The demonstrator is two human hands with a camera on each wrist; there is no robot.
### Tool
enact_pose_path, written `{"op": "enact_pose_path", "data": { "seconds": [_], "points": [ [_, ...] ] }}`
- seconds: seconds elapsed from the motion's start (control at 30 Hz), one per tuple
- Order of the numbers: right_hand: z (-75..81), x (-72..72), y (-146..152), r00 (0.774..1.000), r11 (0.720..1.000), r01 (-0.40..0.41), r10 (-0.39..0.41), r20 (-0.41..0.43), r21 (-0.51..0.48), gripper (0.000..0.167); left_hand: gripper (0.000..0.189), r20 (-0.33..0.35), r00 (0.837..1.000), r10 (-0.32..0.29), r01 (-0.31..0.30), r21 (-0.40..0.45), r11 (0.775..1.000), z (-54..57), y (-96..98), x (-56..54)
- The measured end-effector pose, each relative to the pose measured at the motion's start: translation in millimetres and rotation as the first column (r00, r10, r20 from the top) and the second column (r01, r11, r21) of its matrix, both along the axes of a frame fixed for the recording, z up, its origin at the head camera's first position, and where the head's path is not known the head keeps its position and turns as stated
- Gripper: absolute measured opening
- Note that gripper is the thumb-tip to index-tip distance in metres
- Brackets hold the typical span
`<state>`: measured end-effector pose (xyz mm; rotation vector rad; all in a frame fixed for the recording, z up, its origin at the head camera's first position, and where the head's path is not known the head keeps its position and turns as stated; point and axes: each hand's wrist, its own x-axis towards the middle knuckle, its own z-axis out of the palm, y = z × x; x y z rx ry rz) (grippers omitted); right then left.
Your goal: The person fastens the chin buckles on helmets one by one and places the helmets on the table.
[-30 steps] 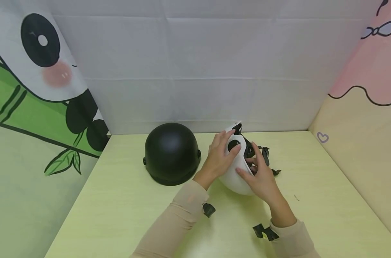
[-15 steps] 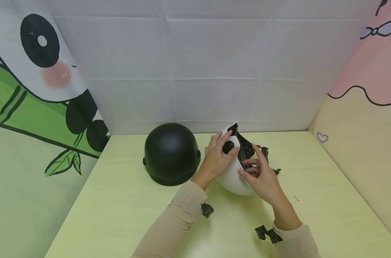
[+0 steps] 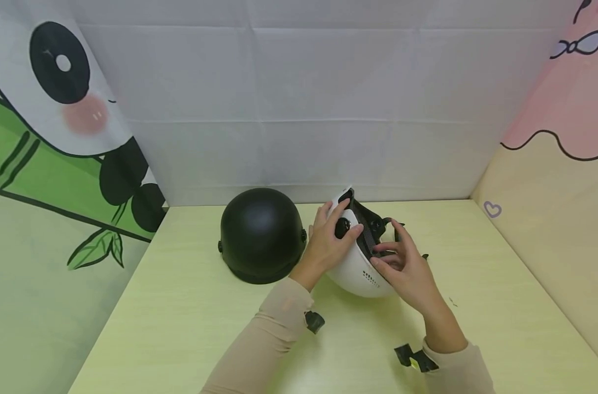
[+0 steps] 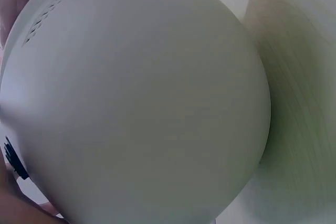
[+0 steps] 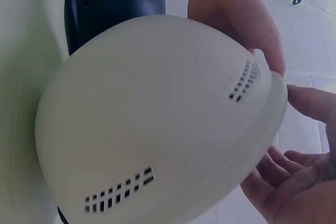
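A white helmet (image 3: pixel 355 276) lies tilted on the table, its dark padded opening turned up and to the right. Rows of small vent holes (image 5: pixel 121 188) show on its shell in the right wrist view. My left hand (image 3: pixel 325 243) holds the helmet's left side, with the thumb near the rim by a round black fitting (image 3: pixel 342 227). My right hand (image 3: pixel 413 273) grips the rim on the other side, thumb on the edge and fingers partly hidden in the opening. The white shell (image 4: pixel 142 93) fills most of the left wrist view.
A black helmet (image 3: pixel 262 235) stands dome up on the table (image 3: pixel 180 328), left of the white one. Behind is a pale cloth wall (image 3: pixel 328 109). Painted panels flank both sides. Black straps reach out behind my right hand.
The white helmet has turned a little, its top end shifting left and more of its vents and lining coming into view. My right hand has moved slightly right with the rim.
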<state>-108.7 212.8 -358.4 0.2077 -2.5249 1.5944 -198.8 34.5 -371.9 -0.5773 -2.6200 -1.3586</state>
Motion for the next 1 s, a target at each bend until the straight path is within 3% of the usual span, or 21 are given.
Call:
{"op": "enact_pose_path", "data": {
  "seconds": [0.3, 0.47, 0.6, 0.73, 0.87, 1.0],
  "points": [
    [-0.2, 0.2, 8, 0.999, 0.999, 0.043, -0.043, 0.007, 0.024, 0.082, 0.058, 0.017, 0.999, 0.034, -0.035, 0.056, 0.998, -4.9, -6.9, 5.9],
    [-2.3, 0.2, 18, 0.997, 0.996, 0.074, -0.074, 0.003, 0.047, 0.078, 0.049, 0.016, 1.0, 0.018, -0.02, 0.099, 0.995, -10.9, -13.1, 9.2],
    [-3.5, 0.3, 27, 0.994, 0.992, 0.106, -0.106, -0.005, 0.063, 0.075, 0.04, -0.007, 1.0, -0.004, 0.005, 0.171, 0.985, -21.6, -17.9, 11.0],
    [-5.5, -0.6, 35, 0.99, 0.985, 0.142, -0.142, -0.007, 0.096, 0.072, 0.033, -0.036, 0.999, 0.019, -0.009, 0.277, 0.961, -36.3, -20.4, 12.2],
    [-8.4, -2.9, 43, 0.98, 0.975, 0.196, -0.196, -0.013, 0.104, 0.066, 0.04, -0.028, 0.998, 0.052, -0.04, 0.326, 0.944, -48.4, -21.2, 14.7],
    [-11.7, -2.9, 50, 0.97, 0.965, 0.241, -0.24, -0.023, 0.101, 0.061, 0.052, -0.003, 0.998, 0.056, -0.053, 0.322, 0.945, -56.5, -21.0, 15.7]
  ]
}}
